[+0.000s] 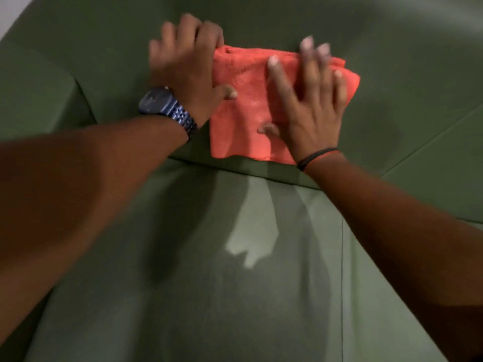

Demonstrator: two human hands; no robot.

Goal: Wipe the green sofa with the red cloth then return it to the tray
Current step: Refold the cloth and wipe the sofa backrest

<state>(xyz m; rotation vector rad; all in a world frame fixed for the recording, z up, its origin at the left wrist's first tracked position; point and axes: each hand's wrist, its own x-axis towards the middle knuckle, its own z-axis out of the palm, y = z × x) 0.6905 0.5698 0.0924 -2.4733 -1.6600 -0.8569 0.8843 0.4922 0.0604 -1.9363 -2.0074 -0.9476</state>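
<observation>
Two hands on the red cloth [243, 105], which is pressed against the backrest of the green sofa [235, 296], just above the seam where backrest meets seat cushion. Right hand [311, 105] lies flat on the cloth's right half, fingers spread and straight, palm pressing, not gripping. Left hand [188, 64] sits at the cloth's upper-left corner; its thumb rests on the cloth face, other fingers curl around the top-left edge, looks like a loose pinch, but motion blur makes the hold hard to confirm. Blue watch [167, 108] on the left wrist, dark band [317, 155] on the right wrist.

Cloth is folded, thick at the top edge, lower edge hanging free near the seam. Its long axis runs roughly left-right across the backrest at the top, with the panel dropping down from there. Cloth lies directly under the right palm and to the right of the left hand, so the right hand is the working one; the left just anchors the corner.

Judgement: wiping step under way, return not started. Tray not in view. Next stroke likely needs both hands to slide together, else the cloth bunches.
</observation>
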